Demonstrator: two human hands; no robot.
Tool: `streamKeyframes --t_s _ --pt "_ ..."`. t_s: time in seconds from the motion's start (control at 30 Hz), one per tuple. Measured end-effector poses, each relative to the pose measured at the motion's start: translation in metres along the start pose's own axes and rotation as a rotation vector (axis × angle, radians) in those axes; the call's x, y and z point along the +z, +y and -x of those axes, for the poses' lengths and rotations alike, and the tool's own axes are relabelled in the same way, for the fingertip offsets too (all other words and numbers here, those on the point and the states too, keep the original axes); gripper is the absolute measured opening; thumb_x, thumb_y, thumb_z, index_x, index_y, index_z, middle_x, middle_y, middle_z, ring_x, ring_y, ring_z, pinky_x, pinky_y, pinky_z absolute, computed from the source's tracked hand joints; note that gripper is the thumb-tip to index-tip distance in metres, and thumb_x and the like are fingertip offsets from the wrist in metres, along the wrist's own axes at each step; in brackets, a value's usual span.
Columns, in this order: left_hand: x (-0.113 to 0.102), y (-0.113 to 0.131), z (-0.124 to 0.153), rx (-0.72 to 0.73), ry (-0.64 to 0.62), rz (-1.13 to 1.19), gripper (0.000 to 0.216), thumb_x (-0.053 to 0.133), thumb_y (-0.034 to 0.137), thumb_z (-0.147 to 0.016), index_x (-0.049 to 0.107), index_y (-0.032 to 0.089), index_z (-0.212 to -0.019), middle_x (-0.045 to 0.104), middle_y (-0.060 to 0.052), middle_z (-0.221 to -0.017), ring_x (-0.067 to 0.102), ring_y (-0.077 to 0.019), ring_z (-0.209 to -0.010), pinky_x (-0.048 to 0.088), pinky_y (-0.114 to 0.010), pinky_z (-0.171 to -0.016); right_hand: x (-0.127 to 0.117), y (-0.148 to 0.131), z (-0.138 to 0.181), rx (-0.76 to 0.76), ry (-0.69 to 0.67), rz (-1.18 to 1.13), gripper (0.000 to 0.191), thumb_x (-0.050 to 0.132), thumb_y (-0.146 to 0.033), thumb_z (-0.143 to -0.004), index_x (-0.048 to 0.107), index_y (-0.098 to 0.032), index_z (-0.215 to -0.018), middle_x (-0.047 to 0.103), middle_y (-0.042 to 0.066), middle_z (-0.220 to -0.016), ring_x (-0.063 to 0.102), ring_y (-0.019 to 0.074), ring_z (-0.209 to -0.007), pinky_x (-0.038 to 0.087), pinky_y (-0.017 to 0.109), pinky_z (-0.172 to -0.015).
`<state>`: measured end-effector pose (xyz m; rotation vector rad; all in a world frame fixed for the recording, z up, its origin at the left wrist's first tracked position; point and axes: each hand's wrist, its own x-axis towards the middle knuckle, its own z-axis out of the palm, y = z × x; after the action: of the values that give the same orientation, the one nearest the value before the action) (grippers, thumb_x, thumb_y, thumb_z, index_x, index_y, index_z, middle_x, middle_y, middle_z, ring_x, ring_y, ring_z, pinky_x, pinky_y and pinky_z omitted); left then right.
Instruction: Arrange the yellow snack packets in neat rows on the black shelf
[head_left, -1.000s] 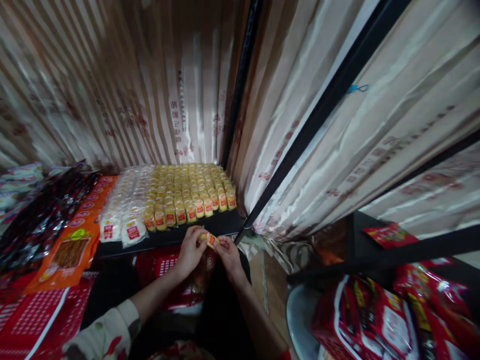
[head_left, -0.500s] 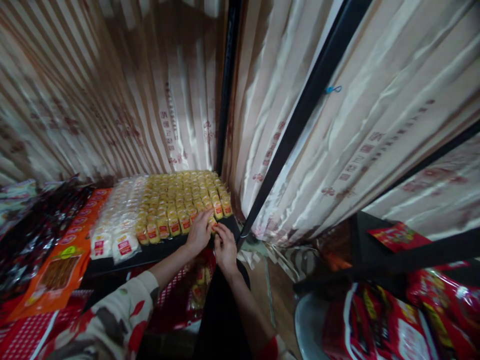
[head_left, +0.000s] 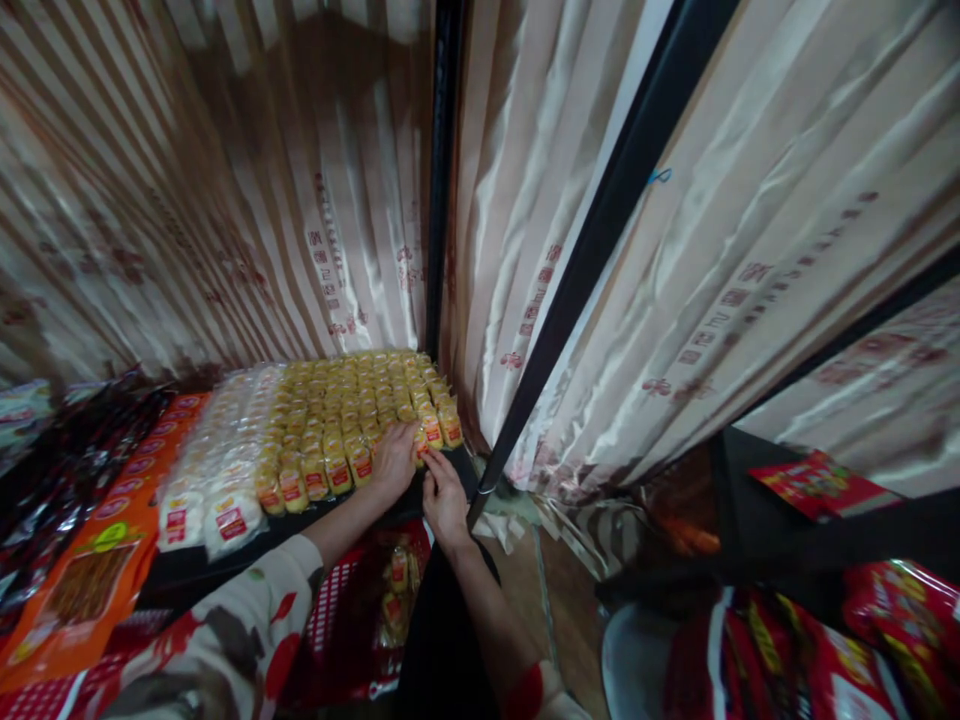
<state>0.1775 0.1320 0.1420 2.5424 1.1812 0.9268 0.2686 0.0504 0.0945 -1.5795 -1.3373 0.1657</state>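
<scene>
Small yellow snack cakes in clear wrappers [head_left: 337, 470] stand in tight rows on a dark shelf [head_left: 277, 528]. My left hand [head_left: 395, 462] is at the front of the rows near their right end, its fingers closed against a wrapped yellow snack cake [head_left: 421, 450]. From the right, my right hand [head_left: 445, 497] reaches the same cake, thumb and fingers pinched at its lower front. The fingers cover part of the cake. Left of the yellow rows lie white wrapped snacks [head_left: 234, 518], with an orange snack packet [head_left: 86, 580] beyond them.
Dark packets [head_left: 67, 480] lie at the far left. Under the shelf, a red basket [head_left: 330, 600] holds more yellow packs [head_left: 397, 590]. A black post [head_left: 570, 300] slants down just right of my hands, before pleated curtains [head_left: 720, 250]. Red packets [head_left: 802, 650] fill the lower right.
The view has shifted slightly, so the shelf sits lower and further left. Both hands remain at the same cake, which now stands more upright in the front row, its red label showing.
</scene>
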Motion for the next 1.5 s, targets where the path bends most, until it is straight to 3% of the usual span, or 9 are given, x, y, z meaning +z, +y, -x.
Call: streamKeyframes --t_s 0.37,0.6,0.9,1.17,1.5 --pt "-0.009 0.001 0.003 0.072 0.071 -0.067 0.034 0.043 0.006 -0.081 0.054 0.014 -0.112 0.053 -0.011 -0.114 0.045 -0.0225 -0.111 0.042 -0.041 -0.096 0.008 0.002 -0.002 -0.066 -0.025 0.093 0.05 0.037 -0.005 -0.075 0.058 -0.02 -0.119 0.058 0.009 -0.107 0.055 0.0175 -0.101 0.048 0.031 -0.09" --pt "-0.005 -0.002 0.032 0.363 -0.088 -0.173 0.034 0.041 0.012 -0.087 0.05 0.016 -0.12 0.056 -0.01 -0.118 0.047 -0.0203 -0.114 0.042 -0.04 -0.098 0.012 0.003 -0.003 -0.03 0.023 0.15 0.046 0.038 -0.005 -0.074 0.061 -0.017 -0.111 0.058 0.01 -0.112 0.053 0.0198 -0.105 0.044 0.035 -0.094" --pt "0.016 -0.013 0.052 0.283 -0.102 -0.289 0.046 0.033 0.012 -0.088 0.038 0.014 -0.134 0.046 -0.012 -0.135 0.035 -0.0211 -0.129 0.038 -0.04 -0.101 0.007 -0.002 -0.007 0.0 -0.017 0.149 0.045 0.038 -0.007 -0.074 0.063 -0.018 -0.109 0.06 0.008 -0.114 0.054 0.0189 -0.103 0.044 0.034 -0.094" --pt "0.011 -0.011 0.053 0.252 -0.096 -0.254 0.049 0.035 0.011 -0.085 0.04 0.014 -0.134 0.043 -0.008 -0.139 0.03 -0.0232 -0.132 0.029 -0.042 -0.106 0.013 0.008 -0.011 0.068 0.091 0.042 0.047 0.034 -0.01 -0.077 0.055 -0.01 -0.119 0.054 0.015 -0.121 0.045 0.0216 -0.118 0.039 0.042 -0.1" --pt "0.01 -0.007 0.051 0.294 -0.048 -0.261 0.045 0.036 0.012 -0.083 0.048 0.011 -0.127 0.05 -0.011 -0.132 0.033 -0.0235 -0.13 0.028 -0.043 -0.107 0.014 0.011 -0.028 -0.009 0.022 0.157 0.055 0.031 -0.005 -0.076 0.047 -0.01 -0.128 0.053 0.013 -0.128 0.04 0.0194 -0.125 0.034 0.041 -0.103"
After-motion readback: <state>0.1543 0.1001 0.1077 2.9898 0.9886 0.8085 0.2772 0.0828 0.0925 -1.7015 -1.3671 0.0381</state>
